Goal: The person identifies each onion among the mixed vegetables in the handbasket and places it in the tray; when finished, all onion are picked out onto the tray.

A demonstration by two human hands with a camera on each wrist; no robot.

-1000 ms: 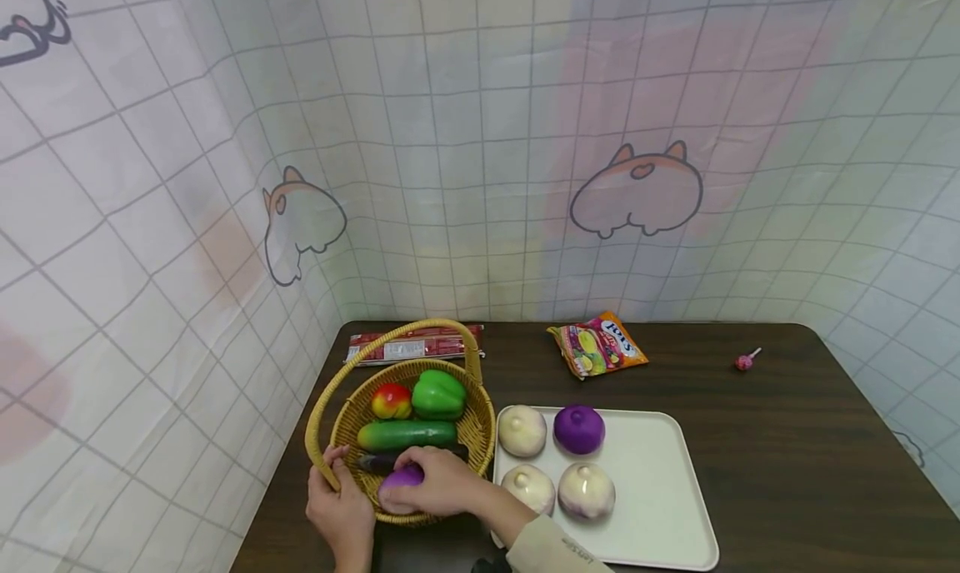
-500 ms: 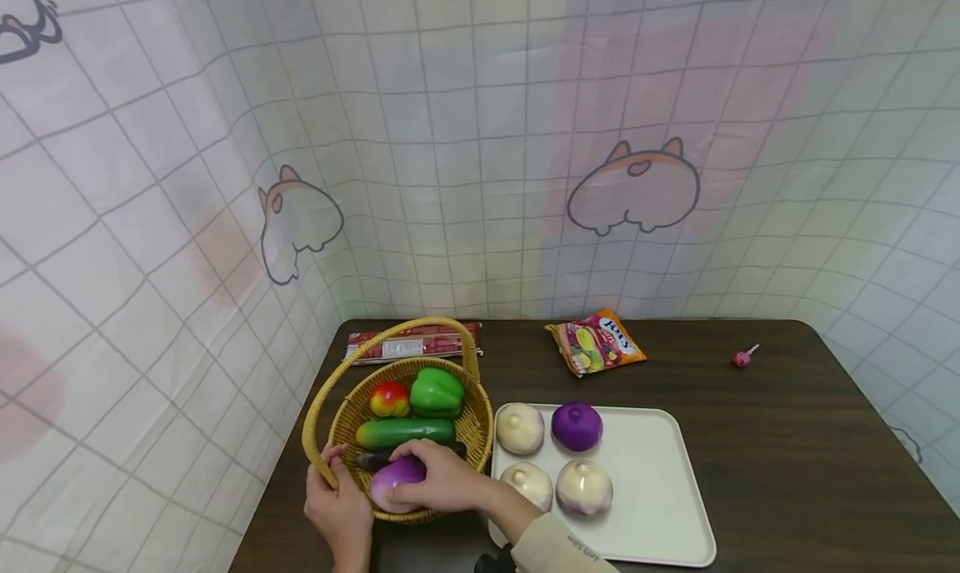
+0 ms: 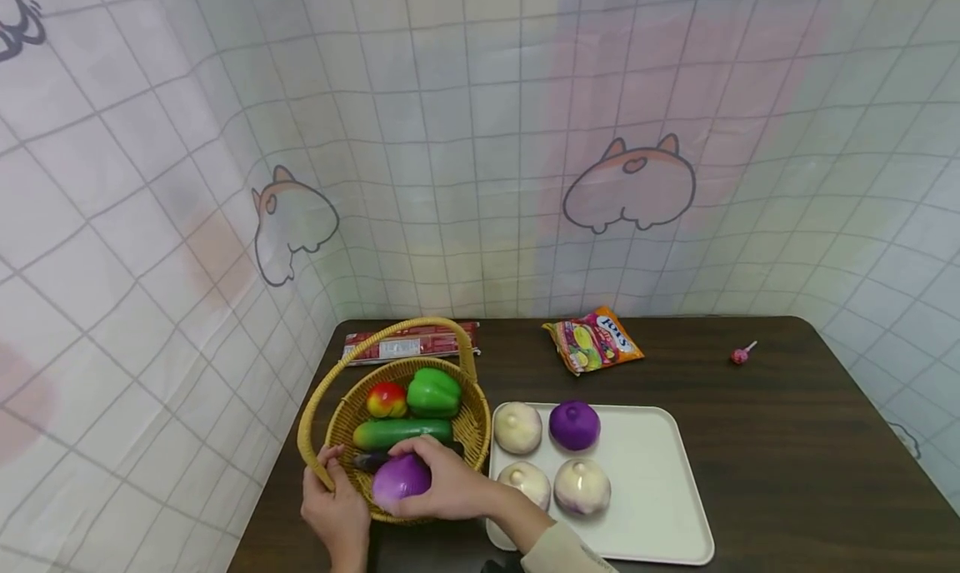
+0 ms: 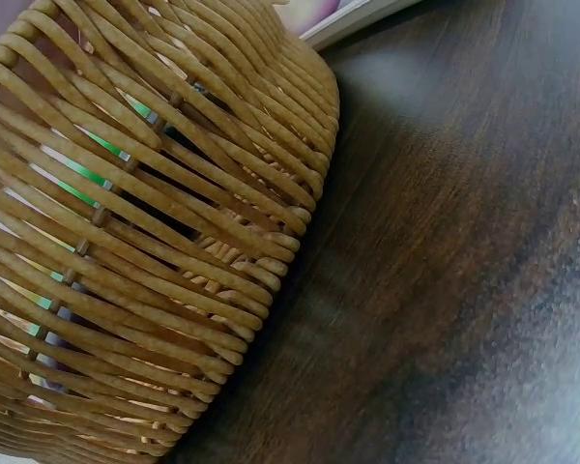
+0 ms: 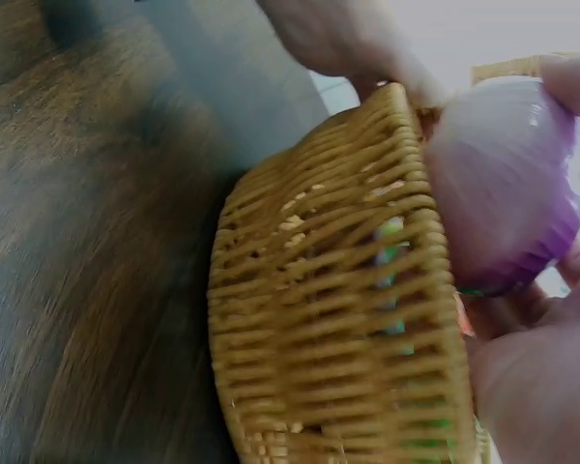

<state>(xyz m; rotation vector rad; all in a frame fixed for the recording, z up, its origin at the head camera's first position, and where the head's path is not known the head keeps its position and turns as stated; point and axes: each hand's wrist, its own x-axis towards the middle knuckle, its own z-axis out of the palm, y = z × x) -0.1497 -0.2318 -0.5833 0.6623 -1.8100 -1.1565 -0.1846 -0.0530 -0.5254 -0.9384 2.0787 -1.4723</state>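
Observation:
A round purple-and-white onion (image 3: 401, 481) is pinched between the thumb and fingers of my right hand (image 3: 450, 483), at the near rim of the wicker basket (image 3: 480, 419). In the right wrist view the onion (image 5: 503, 184) shows a pale side and a scalloped purple edge above the rim. My left hand (image 3: 335, 506) holds the basket at its near left side, by the foot of the handle (image 3: 307, 427). Inside the basket lie a green bell pepper (image 3: 434, 392), a red-yellow fruit (image 3: 387, 399), a cucumber (image 3: 402, 433) and a dark eggplant (image 3: 369, 461), partly hidden.
Right of the basket, a white tray (image 3: 652, 490) bears several onions: a purple one (image 3: 574, 426) and whitish ones (image 3: 517, 428). Behind are a red packet (image 3: 412, 344), a candy bag (image 3: 594, 341) and a lollipop (image 3: 740, 355). A patterned cloth (image 3: 480, 140) hangs behind the table.
The onion has come up slightly in my right hand's grip and more of it shows now. My left hand stays at the basket. The head view has shifted a little.

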